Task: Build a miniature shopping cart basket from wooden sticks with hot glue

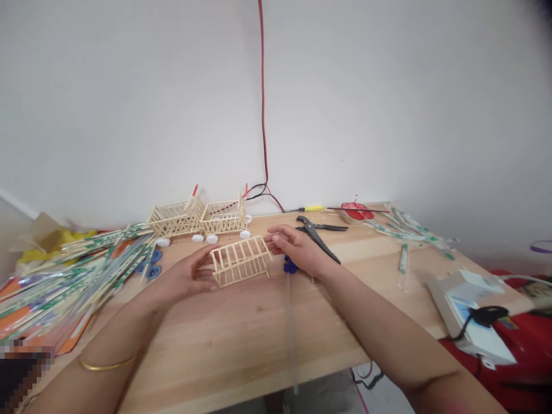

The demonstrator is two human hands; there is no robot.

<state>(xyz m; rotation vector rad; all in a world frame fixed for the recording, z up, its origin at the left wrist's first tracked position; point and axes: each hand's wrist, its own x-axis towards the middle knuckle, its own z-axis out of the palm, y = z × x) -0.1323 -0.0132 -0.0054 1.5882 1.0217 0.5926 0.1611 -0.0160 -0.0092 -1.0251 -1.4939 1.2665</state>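
Observation:
A small open frame of thin wooden sticks [240, 262], shaped like a box with rungs, is held just above the wooden table. My left hand [196, 271] grips its left end between thumb and fingers. At the opposite end, the fingers of my right hand [295, 246] are curled against the upper corner. Below my right hand lies a small blue object [290, 264], partly covered, with a long clear rod [290, 328] running toward the table's front edge. Behind the frame stand two stick-built carts [176, 219] with white wheels [211, 238].
Wrapped chopsticks [99, 253] and blue wheels [153, 271] lie at left. Pliers [317, 234], a yellow-handled tool [313, 209] and a red dish [357, 213] are at the back. Torn wrappers [414, 230] lie right, a white box [470, 310] beyond. A cable [263, 103] hangs down the wall.

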